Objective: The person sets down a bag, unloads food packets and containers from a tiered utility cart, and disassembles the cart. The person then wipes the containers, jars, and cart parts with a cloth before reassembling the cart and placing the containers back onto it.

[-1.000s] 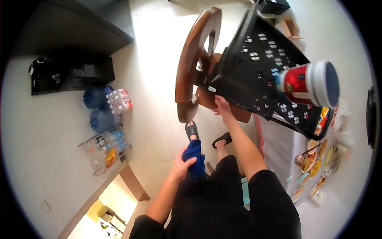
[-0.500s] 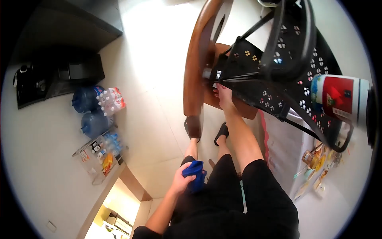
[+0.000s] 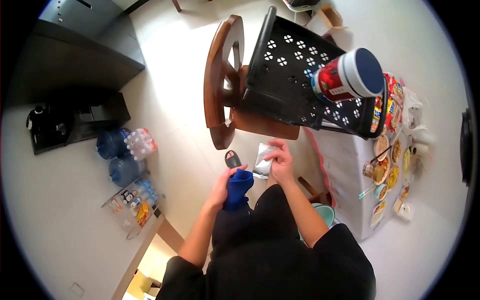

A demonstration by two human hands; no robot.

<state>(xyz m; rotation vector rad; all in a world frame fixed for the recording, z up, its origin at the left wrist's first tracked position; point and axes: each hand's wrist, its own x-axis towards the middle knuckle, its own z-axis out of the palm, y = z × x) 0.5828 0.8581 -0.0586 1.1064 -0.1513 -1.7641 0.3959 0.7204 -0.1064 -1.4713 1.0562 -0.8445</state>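
My left hand (image 3: 220,187) is closed around a dark blue cloth (image 3: 238,189) in front of my lap. Pinched in the fingers of my right hand (image 3: 281,162) is a silver foil packet (image 3: 263,160), just right of the cloth. Beyond my hands, a black plastic basket (image 3: 280,95) with clover-shaped holes rests on a brown wooden chair (image 3: 215,85). A large canister (image 3: 337,80) with a red label and dark lid stands in the basket.
To the right, a table with a white cloth (image 3: 345,170) carries dishes of food (image 3: 392,176) and snack bags (image 3: 394,107). Blue water jugs (image 3: 125,170) and a pack of bottles (image 3: 141,143) stand left. A teal bucket (image 3: 325,214) sits by my right leg.
My right hand has come back from beside the basket toward my lap, holding the silver packet. The left hand and cloth have risen slightly. The whole basket now shows as the view shifted.
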